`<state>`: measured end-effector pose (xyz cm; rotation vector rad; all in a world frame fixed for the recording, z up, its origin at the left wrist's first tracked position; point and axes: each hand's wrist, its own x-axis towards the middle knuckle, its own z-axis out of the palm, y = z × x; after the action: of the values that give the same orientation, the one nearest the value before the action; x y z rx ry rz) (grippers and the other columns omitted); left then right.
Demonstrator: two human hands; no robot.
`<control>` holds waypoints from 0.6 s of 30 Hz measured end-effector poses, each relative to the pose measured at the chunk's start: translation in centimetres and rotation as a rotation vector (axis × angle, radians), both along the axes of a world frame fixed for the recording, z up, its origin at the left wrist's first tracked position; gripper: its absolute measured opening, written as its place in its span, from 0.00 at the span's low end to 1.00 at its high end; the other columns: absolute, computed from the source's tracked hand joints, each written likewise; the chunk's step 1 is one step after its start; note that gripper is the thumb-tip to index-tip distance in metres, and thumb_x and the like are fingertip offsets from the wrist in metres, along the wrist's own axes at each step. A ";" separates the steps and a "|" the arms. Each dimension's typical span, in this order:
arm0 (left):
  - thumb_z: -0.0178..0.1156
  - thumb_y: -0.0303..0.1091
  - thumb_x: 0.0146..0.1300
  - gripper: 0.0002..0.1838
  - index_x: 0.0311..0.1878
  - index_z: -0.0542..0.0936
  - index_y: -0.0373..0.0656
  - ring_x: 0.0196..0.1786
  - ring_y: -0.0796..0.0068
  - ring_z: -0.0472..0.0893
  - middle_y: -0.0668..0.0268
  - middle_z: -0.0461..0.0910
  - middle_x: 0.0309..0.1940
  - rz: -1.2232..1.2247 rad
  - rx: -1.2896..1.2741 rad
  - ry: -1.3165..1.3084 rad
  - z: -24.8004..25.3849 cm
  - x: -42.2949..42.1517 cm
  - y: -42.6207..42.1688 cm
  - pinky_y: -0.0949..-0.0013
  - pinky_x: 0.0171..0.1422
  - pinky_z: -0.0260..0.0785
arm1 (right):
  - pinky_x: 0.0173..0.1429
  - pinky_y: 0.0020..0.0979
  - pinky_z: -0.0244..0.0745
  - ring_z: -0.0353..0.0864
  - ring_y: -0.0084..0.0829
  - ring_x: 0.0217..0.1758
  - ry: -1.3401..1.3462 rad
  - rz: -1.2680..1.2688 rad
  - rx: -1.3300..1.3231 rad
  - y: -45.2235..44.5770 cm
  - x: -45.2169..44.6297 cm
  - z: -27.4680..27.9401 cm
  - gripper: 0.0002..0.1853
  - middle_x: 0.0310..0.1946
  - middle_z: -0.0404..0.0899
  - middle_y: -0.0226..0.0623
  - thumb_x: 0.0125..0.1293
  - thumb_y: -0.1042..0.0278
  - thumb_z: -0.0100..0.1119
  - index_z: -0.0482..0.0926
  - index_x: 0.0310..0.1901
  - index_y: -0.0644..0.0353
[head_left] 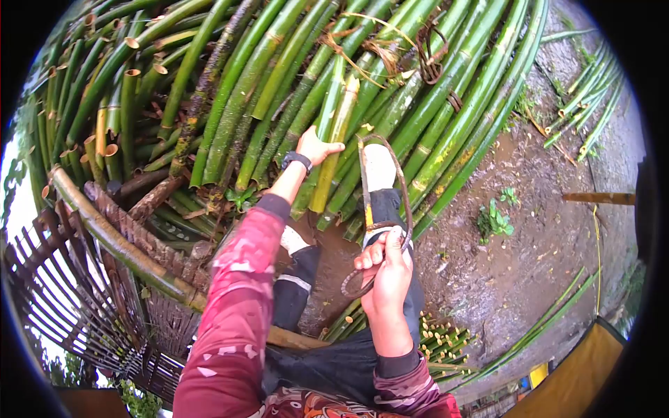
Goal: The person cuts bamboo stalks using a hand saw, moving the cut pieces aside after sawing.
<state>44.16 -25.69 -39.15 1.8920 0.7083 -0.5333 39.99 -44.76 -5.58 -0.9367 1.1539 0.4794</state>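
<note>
While your left hand (318, 148) touches a pole (323, 182) in the pile (240, 118), its grip unclear, your right hand (387, 270) clenches a looped cord (408, 202), seemingly untied; ties (455, 102) already lie across other stems.

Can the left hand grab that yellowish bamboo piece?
Probably yes: the left hand is right at the yellowish bamboo piece, its thumb stretched out there, and nothing seems to block it.

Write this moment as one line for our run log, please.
left hand: on yellowish bamboo pole | right hand: gripping looped strip | ground: muddy, beside bamboo pile
</note>
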 end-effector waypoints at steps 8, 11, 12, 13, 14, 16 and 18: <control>0.82 0.61 0.48 0.56 0.66 0.67 0.26 0.46 0.63 0.85 0.51 0.83 0.52 0.343 0.430 -0.534 27.1 14.1 26.4 0.62 0.52 0.80 | 0.32 0.31 0.70 0.67 0.23 0.23 0.001 0.050 -0.023 0.6 0.5 0.2 0.18 0.20 0.65 0.23 0.82 0.49 0.53 0.71 0.39 0.54; 0.76 0.59 0.59 0.50 0.68 0.65 0.27 0.47 0.62 0.84 0.51 0.83 0.52 0.470 0.536 -0.689 24.0 13.8 26.8 0.64 0.54 0.77 | 0.32 0.31 0.70 0.68 0.23 0.23 0.024 0.043 0.013 1.4 1.1 0.6 0.17 0.21 0.65 0.23 0.82 0.50 0.53 0.71 0.39 0.54; 0.75 0.54 0.61 0.40 0.61 0.72 0.28 0.50 0.59 0.83 0.51 0.83 0.51 0.346 0.581 -0.606 20.3 13.2 22.8 0.61 0.57 0.76 | 0.32 0.31 0.70 0.68 0.23 0.24 0.016 0.042 0.023 1.5 1.1 0.6 0.17 0.21 0.65 0.24 0.82 0.50 0.53 0.72 0.40 0.54; 0.75 0.52 0.61 0.38 0.62 0.75 0.29 0.53 0.53 0.83 0.48 0.83 0.51 0.285 0.547 -0.563 15.4 11.9 19.1 0.58 0.62 0.74 | 0.32 0.31 0.70 0.68 0.23 0.24 0.010 0.044 0.010 1.6 1.0 0.5 0.17 0.21 0.65 0.24 0.82 0.50 0.53 0.72 0.40 0.54; 0.75 0.49 0.60 0.36 0.62 0.77 0.31 0.57 0.48 0.82 0.44 0.82 0.52 0.223 0.513 -0.520 10.6 10.7 15.5 0.54 0.67 0.72 | 0.32 0.31 0.70 0.68 0.24 0.24 0.024 0.040 0.020 1.6 0.9 0.4 0.16 0.21 0.65 0.24 0.82 0.51 0.53 0.72 0.40 0.54; 0.74 0.46 0.61 0.44 0.74 0.66 0.36 0.70 0.47 0.73 0.43 0.75 0.64 -0.119 0.659 -0.354 2.3 8.1 12.0 0.53 0.75 0.67 | 0.32 0.31 0.70 0.69 0.24 0.23 0.046 0.030 0.032 1.4 0.7 0.0 0.16 0.21 0.65 0.24 0.82 0.51 0.52 0.71 0.41 0.54; 0.74 0.44 0.60 0.50 0.80 0.57 0.39 0.75 0.48 0.67 0.45 0.67 0.71 -0.286 0.807 -0.175 -1.2 7.2 9.7 0.52 0.76 0.65 | 0.33 0.32 0.71 0.69 0.25 0.23 0.040 0.018 0.052 1.4 0.7 0.1 0.15 0.21 0.65 0.24 0.83 0.52 0.52 0.72 0.41 0.55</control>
<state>51.32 -15.98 -40.38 2.7828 0.5801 -0.2558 40.70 -43.39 -5.50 -0.8963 1.1645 0.5425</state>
